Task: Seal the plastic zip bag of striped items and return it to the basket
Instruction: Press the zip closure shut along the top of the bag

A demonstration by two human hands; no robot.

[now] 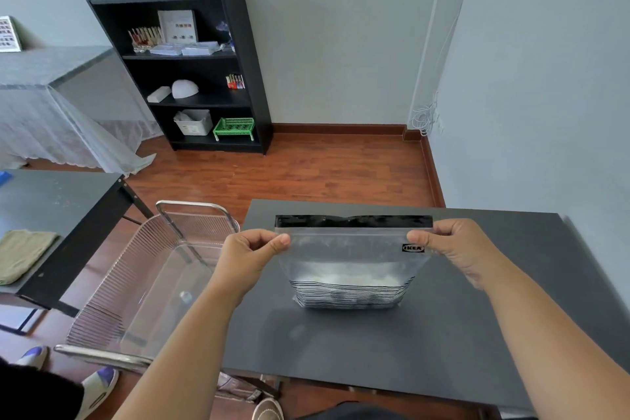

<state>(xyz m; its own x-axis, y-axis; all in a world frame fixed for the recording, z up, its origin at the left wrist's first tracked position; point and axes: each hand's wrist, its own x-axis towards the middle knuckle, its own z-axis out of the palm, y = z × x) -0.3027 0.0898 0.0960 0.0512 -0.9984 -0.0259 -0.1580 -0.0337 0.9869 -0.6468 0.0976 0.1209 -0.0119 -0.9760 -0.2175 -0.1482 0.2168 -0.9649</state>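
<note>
A dark grey table (443, 344) filled the lower right of the view, set close to a pale wall. To its left, just beside the table's edge, stood a wire basket (112, 286) with a chrome handle frame and a clear plastic liner inside; nothing lay in it that could be made out. Further left was a second dark table (51, 201) with a folded olive cloth (24, 256) on it. Against the far wall stood a black bookshelf (238, 54) holding a green crate (234, 127), a white bin (194, 123) and small bottles.

On the near table the plastic zip bag (351, 249) stood upright, its base resting on the tabletop and its black zip strip uppermost. The bag was clear and carried a small black IKEA label near its upper right corner. Folded striped items (351, 293), black and white, sat packed in the bottom of it, with something white above them.

The left hand (249, 256) pinched the bag's upper left corner just under the black strip, thumb on the near face and fingers behind. The right hand (456, 245) gripped the upper right corner in the same way, beside the label. Whether the zip was fully closed could not be told.
</note>
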